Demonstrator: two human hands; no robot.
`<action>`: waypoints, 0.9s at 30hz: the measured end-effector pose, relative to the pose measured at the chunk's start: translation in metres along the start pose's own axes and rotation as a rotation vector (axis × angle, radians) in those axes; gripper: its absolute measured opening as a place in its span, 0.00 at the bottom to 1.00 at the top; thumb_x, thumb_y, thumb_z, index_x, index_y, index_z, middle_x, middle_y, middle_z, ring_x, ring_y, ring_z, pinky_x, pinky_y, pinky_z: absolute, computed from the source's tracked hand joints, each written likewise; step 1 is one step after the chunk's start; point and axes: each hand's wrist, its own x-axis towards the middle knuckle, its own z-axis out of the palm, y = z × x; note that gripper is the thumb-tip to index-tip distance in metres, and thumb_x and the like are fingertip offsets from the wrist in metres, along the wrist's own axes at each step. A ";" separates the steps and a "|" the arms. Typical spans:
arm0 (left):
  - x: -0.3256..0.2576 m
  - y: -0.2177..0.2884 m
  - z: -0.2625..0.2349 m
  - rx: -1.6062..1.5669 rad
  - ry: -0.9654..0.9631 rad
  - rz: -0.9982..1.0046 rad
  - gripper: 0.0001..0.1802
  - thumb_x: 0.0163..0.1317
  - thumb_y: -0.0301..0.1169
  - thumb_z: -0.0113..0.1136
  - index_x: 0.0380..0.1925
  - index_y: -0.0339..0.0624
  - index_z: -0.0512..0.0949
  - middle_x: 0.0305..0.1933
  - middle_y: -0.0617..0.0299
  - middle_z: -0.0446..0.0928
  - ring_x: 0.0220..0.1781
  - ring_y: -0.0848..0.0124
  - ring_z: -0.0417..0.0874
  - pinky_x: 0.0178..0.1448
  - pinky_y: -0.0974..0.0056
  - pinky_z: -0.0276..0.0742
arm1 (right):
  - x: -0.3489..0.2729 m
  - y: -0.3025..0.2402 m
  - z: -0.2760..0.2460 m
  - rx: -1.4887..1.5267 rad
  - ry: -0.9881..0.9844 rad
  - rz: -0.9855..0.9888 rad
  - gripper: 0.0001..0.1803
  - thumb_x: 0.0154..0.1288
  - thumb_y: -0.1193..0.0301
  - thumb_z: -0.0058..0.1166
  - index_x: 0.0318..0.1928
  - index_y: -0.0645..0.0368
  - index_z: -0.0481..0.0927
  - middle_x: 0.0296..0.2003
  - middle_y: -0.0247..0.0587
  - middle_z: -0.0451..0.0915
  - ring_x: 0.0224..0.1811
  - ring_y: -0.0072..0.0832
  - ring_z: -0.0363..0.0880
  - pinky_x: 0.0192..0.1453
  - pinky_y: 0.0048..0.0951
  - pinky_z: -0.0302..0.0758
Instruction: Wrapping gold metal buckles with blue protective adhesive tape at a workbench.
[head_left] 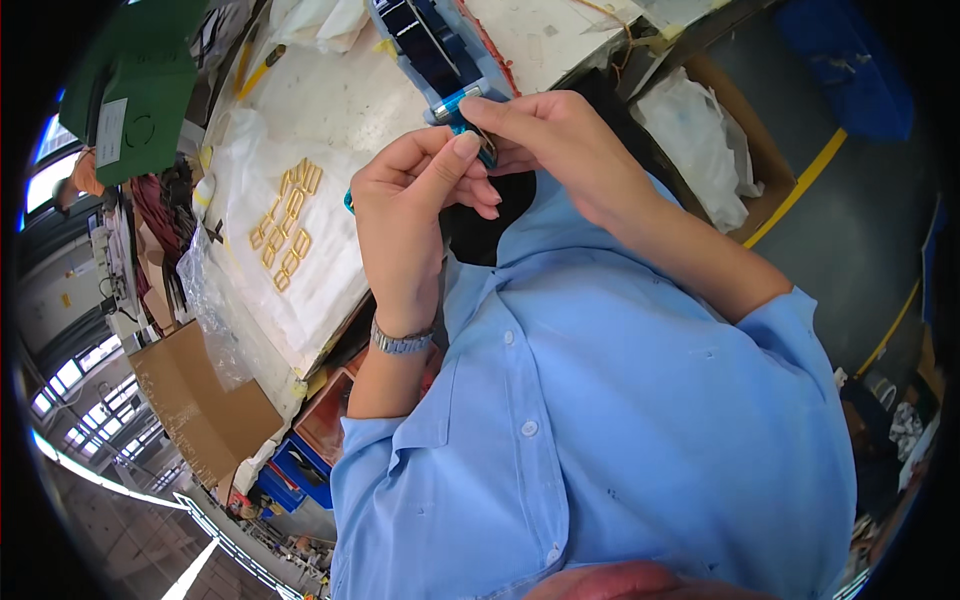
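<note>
Close together at the table's edge, my left hand [415, 185] and my right hand [560, 135] pinch a small shiny teal film strip [488, 157]. Fingers cover most of it, so whether another small piece is inside the pinch is hidden. Just beyond my fingertips stands a grey-blue tape dispenser [485, 75] with a dark roll in it and a shiny teal strip across its near end. Left of my hands, several gold rectangular rings [285, 225] lie in rows on a white sheet [325, 265].
A yellow-handled cutter [262, 72] lies at the table's far left. Clear plastic [212, 310] and a brown cardboard piece [205, 400] hang at the left edge. Right of the table is a box with a white plastic bag [700, 150]. A green box [145, 100] stands upper left.
</note>
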 end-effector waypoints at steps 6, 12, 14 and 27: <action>0.010 0.008 -0.009 0.004 -0.071 -0.099 0.12 0.79 0.33 0.68 0.45 0.31 0.86 0.30 0.61 0.84 0.24 0.72 0.85 0.27 0.67 0.82 | -0.007 0.006 -0.011 0.006 -0.137 -0.121 0.19 0.80 0.61 0.66 0.53 0.67 0.90 0.43 0.38 0.92 0.45 0.22 0.90 0.58 0.25 0.84; 0.008 0.015 -0.010 -0.088 -0.079 -0.174 0.12 0.77 0.33 0.70 0.38 0.34 0.85 0.27 0.64 0.82 0.21 0.73 0.82 0.24 0.69 0.77 | -0.019 0.003 0.002 -0.035 -0.205 -0.206 0.14 0.79 0.72 0.64 0.57 0.69 0.88 0.46 0.40 0.93 0.48 0.20 0.90 0.57 0.24 0.83; 0.004 0.020 -0.008 -0.069 -0.074 -0.199 0.12 0.77 0.33 0.70 0.38 0.34 0.85 0.27 0.64 0.81 0.21 0.73 0.82 0.24 0.68 0.77 | -0.025 -0.004 0.006 -0.077 -0.198 -0.182 0.14 0.79 0.72 0.63 0.56 0.70 0.88 0.43 0.41 0.94 0.47 0.19 0.89 0.55 0.24 0.83; 0.012 0.033 -0.017 -0.127 -0.139 -0.493 0.15 0.77 0.37 0.71 0.35 0.39 0.83 0.27 0.68 0.78 0.20 0.75 0.80 0.25 0.69 0.74 | -0.038 0.001 0.010 0.029 -0.140 -0.138 0.15 0.77 0.73 0.66 0.57 0.69 0.88 0.45 0.41 0.94 0.46 0.22 0.91 0.59 0.26 0.84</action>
